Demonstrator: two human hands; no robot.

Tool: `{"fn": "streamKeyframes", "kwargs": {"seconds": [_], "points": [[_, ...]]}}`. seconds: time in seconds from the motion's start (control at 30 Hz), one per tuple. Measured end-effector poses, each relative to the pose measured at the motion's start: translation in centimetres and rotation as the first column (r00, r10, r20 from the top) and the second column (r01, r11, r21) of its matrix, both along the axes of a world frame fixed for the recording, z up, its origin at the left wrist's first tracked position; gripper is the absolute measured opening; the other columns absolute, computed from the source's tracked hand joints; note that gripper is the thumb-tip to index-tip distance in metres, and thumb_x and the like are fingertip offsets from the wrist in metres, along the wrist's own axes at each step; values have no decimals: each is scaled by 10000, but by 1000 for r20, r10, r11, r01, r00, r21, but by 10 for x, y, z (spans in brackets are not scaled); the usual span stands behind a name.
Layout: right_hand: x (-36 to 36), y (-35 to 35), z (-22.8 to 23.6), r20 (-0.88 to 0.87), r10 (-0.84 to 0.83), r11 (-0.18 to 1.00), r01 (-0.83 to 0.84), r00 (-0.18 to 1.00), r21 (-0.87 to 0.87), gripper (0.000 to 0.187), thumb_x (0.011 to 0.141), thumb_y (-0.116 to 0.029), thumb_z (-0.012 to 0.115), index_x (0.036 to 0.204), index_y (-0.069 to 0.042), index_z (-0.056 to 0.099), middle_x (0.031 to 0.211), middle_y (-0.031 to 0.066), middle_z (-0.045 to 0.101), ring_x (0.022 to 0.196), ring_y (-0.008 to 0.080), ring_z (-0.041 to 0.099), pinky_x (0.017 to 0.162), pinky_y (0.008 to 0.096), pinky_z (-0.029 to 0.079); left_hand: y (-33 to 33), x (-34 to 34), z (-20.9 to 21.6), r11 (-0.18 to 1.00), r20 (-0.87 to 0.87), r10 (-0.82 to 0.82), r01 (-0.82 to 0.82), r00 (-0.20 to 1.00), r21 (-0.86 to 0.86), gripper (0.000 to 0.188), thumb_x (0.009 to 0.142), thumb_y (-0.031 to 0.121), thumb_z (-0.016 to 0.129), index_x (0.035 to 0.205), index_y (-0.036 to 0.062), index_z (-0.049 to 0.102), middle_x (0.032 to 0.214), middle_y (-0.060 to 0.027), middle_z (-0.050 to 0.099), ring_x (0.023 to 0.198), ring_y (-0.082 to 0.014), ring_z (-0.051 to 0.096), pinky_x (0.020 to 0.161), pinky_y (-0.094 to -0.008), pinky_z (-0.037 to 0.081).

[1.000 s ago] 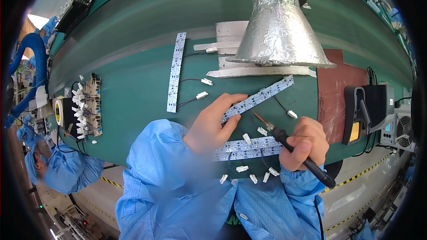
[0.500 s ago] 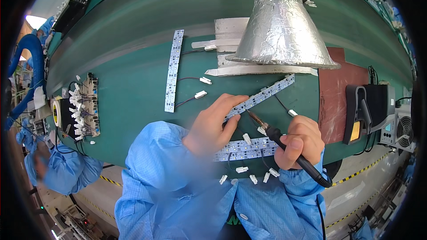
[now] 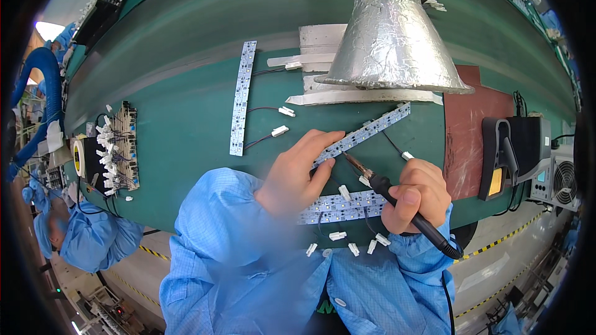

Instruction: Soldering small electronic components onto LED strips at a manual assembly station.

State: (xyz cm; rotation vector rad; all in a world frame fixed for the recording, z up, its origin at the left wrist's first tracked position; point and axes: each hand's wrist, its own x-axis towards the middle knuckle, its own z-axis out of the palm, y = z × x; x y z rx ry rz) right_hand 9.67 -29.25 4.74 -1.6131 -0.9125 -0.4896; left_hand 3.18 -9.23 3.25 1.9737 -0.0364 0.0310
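Observation:
My left hand point(image 3: 299, 174) pinches the near end of a narrow white LED circuit board point(image 3: 369, 132), which slants up to the right. A soldering iron point(image 3: 397, 192) is gripped in my right hand point(image 3: 417, 197), its tip at the board's lower edge beside my left fingertips. A short wire with a white connector point(image 3: 406, 156) hangs from that board. More LED boards point(image 3: 341, 208) lie side by side between my forearms, with several white connectors near the bench edge. Another LED board point(image 3: 242, 99) lies upright on the left with wired connectors.
A foil-covered fume hood point(image 3: 397, 37) hangs over the far side. On the right are a brown mat point(image 3: 465, 149), a soldering iron stand point(image 3: 496, 158) and a soldering station point(image 3: 546, 177). Stacked boards with connectors point(image 3: 121, 149) stand left; a co-worker's blue sleeve point(image 3: 99, 239) shows beyond.
My hands, the board and the iron stay almost still, with only a tiny shift. At the far left, the co-worker has moved slightly.

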Motion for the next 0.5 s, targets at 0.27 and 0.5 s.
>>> {"fn": "streamKeyframes", "kwargs": {"seconds": [0.27,0.5], "points": [[11,-25,-6,-59,-232,966,237,971,100,356,996,-129,434,658,-19,444,542,70,408,456,143,342,453,329,269,1,0,0,1000,3,-4,4,1000,-30,427,874,-50,606,1299,-26,568,1083,-181,619,969,-323,628,873,-353,492],[18,-28,-8,-129,-274,959,281,953,34,370,985,-131,420,639,-3,457,541,78,436,473,135,368,469,312,259,1,-1,3,1000,-16,-2,1,1000,-30,423,867,-60,606,1288,-23,580,1087,-179,622,969,-318,627,875,-349,490]]}}
